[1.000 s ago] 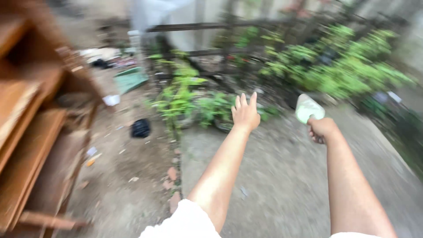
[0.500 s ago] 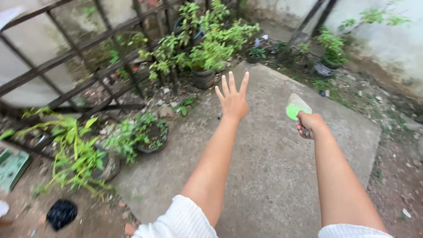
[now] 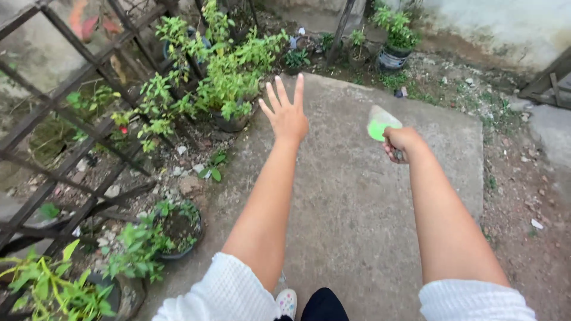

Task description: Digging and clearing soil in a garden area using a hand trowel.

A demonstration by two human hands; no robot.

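Head view: the left hand (image 3: 286,116) is stretched out in the air over the grey concrete slab (image 3: 357,196), fingers spread wide and its grip open — it holds nothing and touches nothing. Just beyond and to its left stands a dark round pot of leafy green plants (image 3: 229,95).

The right hand (image 3: 399,142) is closed in a fist, its grip tight around the neck of a clear plastic bottle with bright green liquid inside (image 3: 378,123). The bottle points up and away from the hand, tilted a little leftward, held above the slab and clear of the ground. Both arms wear white knitted sleeves (image 3: 229,294) pushed up toward the elbow.

Along the left edge a rusty dark metal grid fence (image 3: 65,148) leans over stony soil, with 1 small black pot of sprouting greens (image 3: 178,229) near the slab's edge. Farther off, by the pale stained wall (image 3: 499,24), sits a striped round planter (image 3: 392,58). A white shoe toe (image 3: 287,302) shows at the bottom.
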